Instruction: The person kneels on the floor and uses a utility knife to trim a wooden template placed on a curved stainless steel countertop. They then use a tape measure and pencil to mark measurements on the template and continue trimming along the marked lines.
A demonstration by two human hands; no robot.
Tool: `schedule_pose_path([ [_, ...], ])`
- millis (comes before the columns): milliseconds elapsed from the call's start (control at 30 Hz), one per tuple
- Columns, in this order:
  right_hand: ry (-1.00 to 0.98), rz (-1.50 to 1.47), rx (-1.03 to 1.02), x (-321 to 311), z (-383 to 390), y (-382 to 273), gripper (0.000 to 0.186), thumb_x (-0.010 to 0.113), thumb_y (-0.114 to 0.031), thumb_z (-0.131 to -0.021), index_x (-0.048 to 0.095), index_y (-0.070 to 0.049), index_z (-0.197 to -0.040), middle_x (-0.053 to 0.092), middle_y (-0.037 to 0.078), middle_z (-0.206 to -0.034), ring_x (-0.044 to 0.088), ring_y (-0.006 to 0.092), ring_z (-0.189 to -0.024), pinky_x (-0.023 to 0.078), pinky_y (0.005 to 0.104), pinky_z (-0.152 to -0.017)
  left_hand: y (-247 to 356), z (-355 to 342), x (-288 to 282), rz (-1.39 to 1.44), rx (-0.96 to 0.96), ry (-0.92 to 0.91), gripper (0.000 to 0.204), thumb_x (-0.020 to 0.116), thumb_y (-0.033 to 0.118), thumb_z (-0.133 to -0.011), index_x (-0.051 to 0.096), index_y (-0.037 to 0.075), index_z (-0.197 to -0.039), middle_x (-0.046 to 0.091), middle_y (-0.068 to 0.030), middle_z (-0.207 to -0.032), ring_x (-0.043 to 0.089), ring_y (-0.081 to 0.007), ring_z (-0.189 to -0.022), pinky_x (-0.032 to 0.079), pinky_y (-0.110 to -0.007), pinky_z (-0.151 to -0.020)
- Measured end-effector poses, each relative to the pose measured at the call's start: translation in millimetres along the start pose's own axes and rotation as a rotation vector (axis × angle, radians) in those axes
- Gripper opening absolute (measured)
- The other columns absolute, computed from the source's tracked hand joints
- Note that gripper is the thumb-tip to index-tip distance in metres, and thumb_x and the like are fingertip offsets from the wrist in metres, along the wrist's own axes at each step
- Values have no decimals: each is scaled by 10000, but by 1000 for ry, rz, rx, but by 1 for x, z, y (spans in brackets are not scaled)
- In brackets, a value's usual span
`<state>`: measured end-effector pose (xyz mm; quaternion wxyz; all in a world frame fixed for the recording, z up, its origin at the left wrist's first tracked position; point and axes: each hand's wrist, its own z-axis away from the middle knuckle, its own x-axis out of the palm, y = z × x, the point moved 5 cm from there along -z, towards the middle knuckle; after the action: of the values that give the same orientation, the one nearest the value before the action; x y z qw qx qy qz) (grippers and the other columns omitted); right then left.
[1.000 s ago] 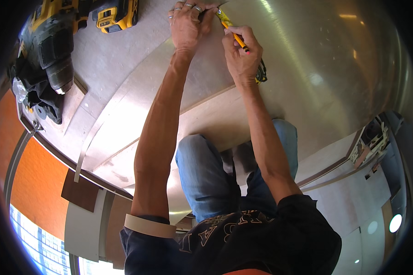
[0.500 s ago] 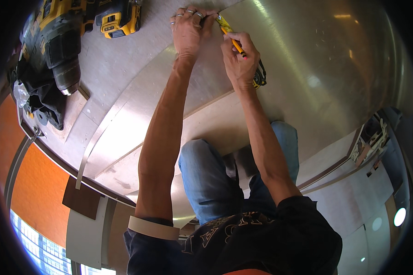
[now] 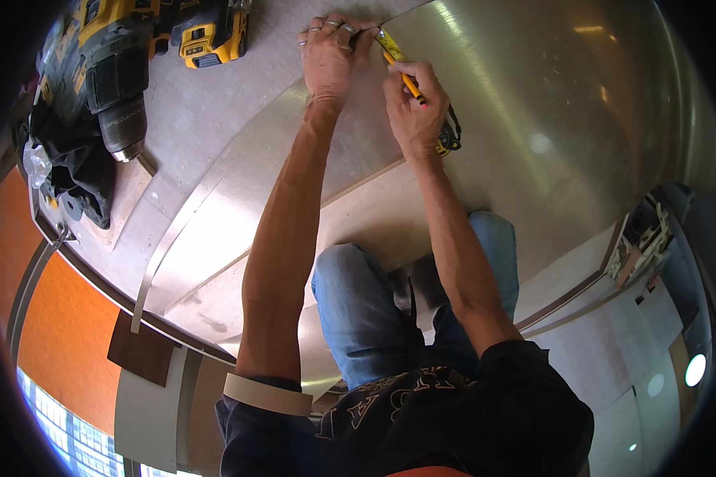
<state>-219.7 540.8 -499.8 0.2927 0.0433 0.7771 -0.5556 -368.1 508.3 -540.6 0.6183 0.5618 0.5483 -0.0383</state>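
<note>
A shiny metal sheet (image 3: 525, 103) lies before me on the work surface. At its far edge my left hand (image 3: 328, 62), with rings on several fingers, is closed, its thumb and forefinger at the end of a yellow tape measure (image 3: 389, 45). The blade runs from there toward my right hand (image 3: 416, 111), which grips a yellow pencil (image 3: 407, 81). The pencil's tip rests at or just above the blade. The tape's black and yellow case shows partly under and beside my right palm. The fingertips of my left hand are partly hidden.
At the far left lie a yellow and black cordless drill (image 3: 118, 103) and another yellow and black battery tool (image 3: 212, 41). Black cloth (image 3: 75, 175) is bunched beside the drill. A narrow strip (image 3: 161, 258) lies left of my left forearm. Scraps fill a bin (image 3: 643, 242) at right.
Both hands keep nearly the same place and grip. The drill and the other tool appear slightly further right and lower, as the view has shifted a little.
</note>
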Motion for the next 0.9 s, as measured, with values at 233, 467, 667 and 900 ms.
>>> schedule_pose_path([
  [233, 136, 89, -136, -1, 0, -7, 113, 705, -43, -799, 613, -77, -854, 647, 80, -774, 631, 295, -685, 467, 396, -676, 2, -1, 1, -18, -9, -5, 199, 759, 347, -821, 792, 167, -897, 695, 14, -927, 598, -238, -948, 401, -375, -890],
  [467, 85, 136, -63, -3, 3, -7, 97, 709, -64, -814, 624, -84, -855, 642, 62, -770, 616, 274, -691, 443, 391, -720, 2, 1, 0, 10, -8, 2, 148, 738, 309, -841, 800, 190, -903, 700, 21, -936, 596, -226, -968, 397, -369, -895],
  [667, 78, -26, 28, 0, 3, 2, 90, 700, -77, -827, 616, -65, -857, 630, 85, -761, 609, 297, -695, 450, 405, -705, 2, 2, 0, -10, 17, -4, 145, 743, 319, -835, 801, 207, -907, 703, 27, -943, 596, -221, -973, 396, -370, -894],
  [900, 59, 24, 36, 0, 3, 5, 86, 703, -89, -835, 631, -62, -874, 624, 102, -758, 606, 302, -695, 448, 410, -682, 0, 0, 3, -33, 27, -5, 142, 743, 319, -836, 803, 227, -927, 700, 36, -936, 598, -219, -959, 395, -373, -885],
])
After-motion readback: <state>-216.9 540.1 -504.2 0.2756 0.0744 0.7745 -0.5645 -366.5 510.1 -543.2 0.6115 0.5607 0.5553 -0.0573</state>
